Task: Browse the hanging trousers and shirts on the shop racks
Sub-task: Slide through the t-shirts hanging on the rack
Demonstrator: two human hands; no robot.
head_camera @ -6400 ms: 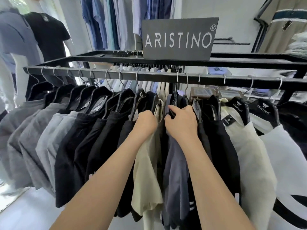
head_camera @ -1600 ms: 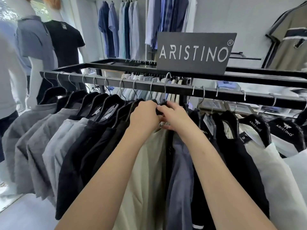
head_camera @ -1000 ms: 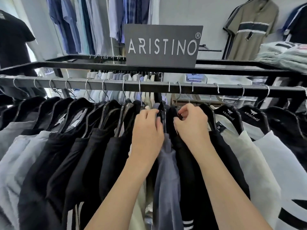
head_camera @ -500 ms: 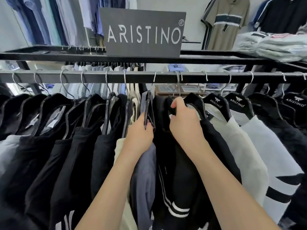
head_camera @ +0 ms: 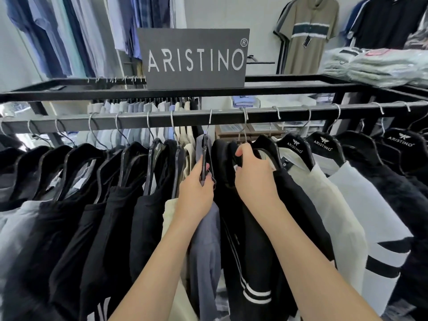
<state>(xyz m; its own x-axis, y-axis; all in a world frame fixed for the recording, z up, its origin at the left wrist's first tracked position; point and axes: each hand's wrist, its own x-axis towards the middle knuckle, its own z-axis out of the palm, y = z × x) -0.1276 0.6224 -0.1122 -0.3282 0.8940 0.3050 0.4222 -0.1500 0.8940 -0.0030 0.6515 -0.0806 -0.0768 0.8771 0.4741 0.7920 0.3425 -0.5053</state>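
At rack rail (head_camera: 278, 113): left hand (head_camera: 196, 193) grip pinches slate shirt's hanger (head_camera: 203, 158); right hand (head_camera: 254, 177) grip curled on black shirt (head_camera: 250, 239).

a black metal rack (head_camera: 69, 122) runs left to right, its near rail carrying wire-hooked black hangers (head_camera: 324, 144). black shirts (head_camera: 97, 228) hang at the left, a slate-blue shirt (head_camera: 206, 251) in the middle, white and cream shirts (head_camera: 342, 205) at the right. on the far upper bar stands a grey aristino sign (head_camera: 194, 57); folded garments (head_camera: 375, 66) lie at far right.
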